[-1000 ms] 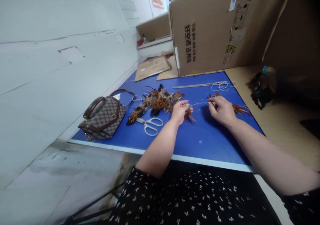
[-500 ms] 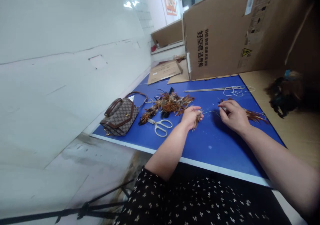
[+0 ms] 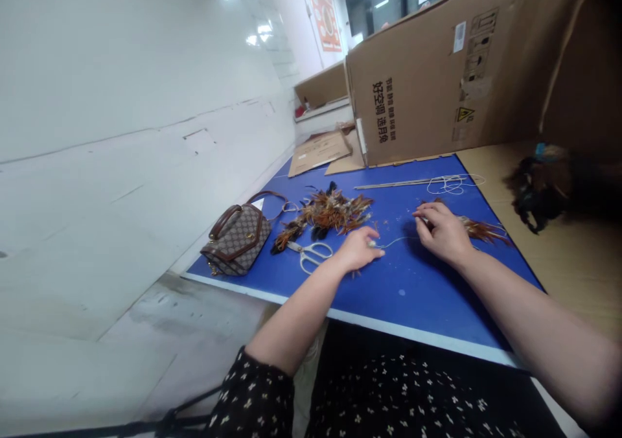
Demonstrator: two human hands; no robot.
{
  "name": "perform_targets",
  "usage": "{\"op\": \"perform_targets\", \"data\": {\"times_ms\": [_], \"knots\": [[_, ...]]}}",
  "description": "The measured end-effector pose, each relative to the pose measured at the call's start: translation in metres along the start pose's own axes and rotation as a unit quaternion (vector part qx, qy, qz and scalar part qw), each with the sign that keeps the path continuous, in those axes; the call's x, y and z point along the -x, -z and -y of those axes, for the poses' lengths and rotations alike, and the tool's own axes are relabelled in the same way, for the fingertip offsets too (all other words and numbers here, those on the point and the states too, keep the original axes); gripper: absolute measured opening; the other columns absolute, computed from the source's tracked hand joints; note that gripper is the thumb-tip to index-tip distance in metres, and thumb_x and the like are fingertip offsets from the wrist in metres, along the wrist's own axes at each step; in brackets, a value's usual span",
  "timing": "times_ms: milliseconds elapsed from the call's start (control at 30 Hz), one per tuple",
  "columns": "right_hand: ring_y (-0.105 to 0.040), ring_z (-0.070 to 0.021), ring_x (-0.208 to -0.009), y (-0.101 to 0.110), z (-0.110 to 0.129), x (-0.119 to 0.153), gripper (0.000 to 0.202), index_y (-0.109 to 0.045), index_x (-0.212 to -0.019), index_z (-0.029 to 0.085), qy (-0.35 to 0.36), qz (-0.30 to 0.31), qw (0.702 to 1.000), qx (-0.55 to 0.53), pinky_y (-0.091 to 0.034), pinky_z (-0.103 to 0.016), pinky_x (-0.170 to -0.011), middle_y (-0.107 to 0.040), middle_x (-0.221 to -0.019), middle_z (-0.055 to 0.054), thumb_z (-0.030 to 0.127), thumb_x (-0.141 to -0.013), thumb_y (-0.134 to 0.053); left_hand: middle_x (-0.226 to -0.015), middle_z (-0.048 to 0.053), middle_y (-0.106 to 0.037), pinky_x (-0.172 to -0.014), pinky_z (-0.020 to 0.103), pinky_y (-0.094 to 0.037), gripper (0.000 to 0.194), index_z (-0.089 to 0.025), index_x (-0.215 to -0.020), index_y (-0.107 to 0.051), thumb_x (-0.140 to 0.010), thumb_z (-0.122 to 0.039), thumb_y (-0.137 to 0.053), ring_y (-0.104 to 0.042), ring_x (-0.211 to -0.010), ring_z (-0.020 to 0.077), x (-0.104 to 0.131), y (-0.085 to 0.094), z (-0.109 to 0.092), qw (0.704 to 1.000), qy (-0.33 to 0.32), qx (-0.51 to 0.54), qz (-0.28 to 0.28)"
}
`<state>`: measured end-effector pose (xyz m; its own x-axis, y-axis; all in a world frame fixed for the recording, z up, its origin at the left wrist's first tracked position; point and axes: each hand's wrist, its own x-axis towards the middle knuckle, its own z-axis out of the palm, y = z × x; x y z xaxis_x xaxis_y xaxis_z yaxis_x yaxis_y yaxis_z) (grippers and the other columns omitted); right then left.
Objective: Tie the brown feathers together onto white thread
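My left hand (image 3: 358, 251) is low over the blue table, its thumb and index finger curved around the pale tip of a small feather bundle; brown feather ends (image 3: 356, 273) show below the palm. A thin light thread (image 3: 396, 240) runs from there to my right hand (image 3: 443, 230), which is closed in a pinch at the thread's other end. Brown feathers (image 3: 483, 230) lie beside and behind my right hand. A large pile of brown and black feathers (image 3: 335, 211) lies beyond my left hand. Scissors with pale handles (image 3: 315, 254) lie just left of it.
A patterned handbag (image 3: 238, 238) stands at the table's left end. Long thin sticks (image 3: 389, 184) and a loose coil of white thread (image 3: 449, 184) lie at the back. A large cardboard box (image 3: 418, 101) rises behind, with dark feathers (image 3: 539, 185) on the right.
My left hand has moved left and turned, its fingers looser, and its feathers are now mostly hidden. My right hand keeps much the same pose. The view has shifted slightly.
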<state>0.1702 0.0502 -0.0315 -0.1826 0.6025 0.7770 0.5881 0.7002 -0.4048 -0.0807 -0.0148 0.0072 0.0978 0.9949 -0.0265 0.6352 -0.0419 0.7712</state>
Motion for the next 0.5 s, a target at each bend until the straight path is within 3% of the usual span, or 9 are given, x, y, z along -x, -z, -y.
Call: {"op": "perform_targets", "data": {"times_ms": [133, 233, 333, 500], "knots": [[-0.070, -0.0275, -0.104, -0.002, -0.001, 0.001, 0.014, -0.071, -0.102, 0.022, -0.003, 0.018, 1.000, 0.006, -0.059, -0.043, -0.097, -0.069, -0.113, -0.012, 0.024, -0.093, -0.060, -0.112, 0.008, -0.071, -0.101, 0.039, -0.051, 0.045, -0.020, -0.116, -0.071, -0.074, -0.024, -0.085, -0.066, -0.104, 0.0239, 0.034, 0.040, 0.030, 0.994, -0.032, -0.101, -0.039], [-0.071, -0.0273, -0.103, -0.003, 0.000, 0.002, 0.015, -0.072, -0.102, 0.022, -0.003, 0.027, 1.000, 0.010, -0.059, -0.043, -0.097, -0.070, -0.114, -0.011, 0.024, -0.093, -0.060, -0.118, 0.011, -0.070, -0.104, 0.043, -0.050, 0.037, -0.019, -0.116, -0.070, -0.080, -0.017, -0.077, -0.066, -0.108, 0.0264, 0.054, 0.058, 0.051, 0.982, -0.020, -0.165, -0.087], [-0.071, -0.0271, -0.102, -0.004, 0.002, 0.003, 0.015, -0.072, -0.102, 0.022, -0.003, 0.032, 0.999, 0.013, -0.059, -0.043, -0.096, -0.070, -0.114, -0.011, 0.024, -0.094, -0.060, -0.114, 0.013, -0.070, -0.104, 0.043, -0.050, 0.026, -0.018, -0.112, -0.070, -0.086, -0.021, -0.071, -0.065, -0.110, 0.0268, 0.066, 0.063, 0.064, 0.971, -0.024, -0.203, -0.121], [-0.071, -0.0277, -0.101, -0.003, 0.002, 0.002, 0.015, -0.072, -0.102, 0.021, 0.003, 0.038, 0.999, 0.013, -0.059, -0.043, -0.095, -0.071, -0.113, -0.012, 0.023, -0.093, -0.060, -0.115, 0.013, -0.067, -0.102, 0.042, -0.050, 0.019, -0.018, -0.109, -0.070, -0.093, -0.028, -0.065, -0.065, -0.109, 0.0256, 0.072, 0.052, 0.075, 0.958, -0.019, -0.237, -0.162]]}}
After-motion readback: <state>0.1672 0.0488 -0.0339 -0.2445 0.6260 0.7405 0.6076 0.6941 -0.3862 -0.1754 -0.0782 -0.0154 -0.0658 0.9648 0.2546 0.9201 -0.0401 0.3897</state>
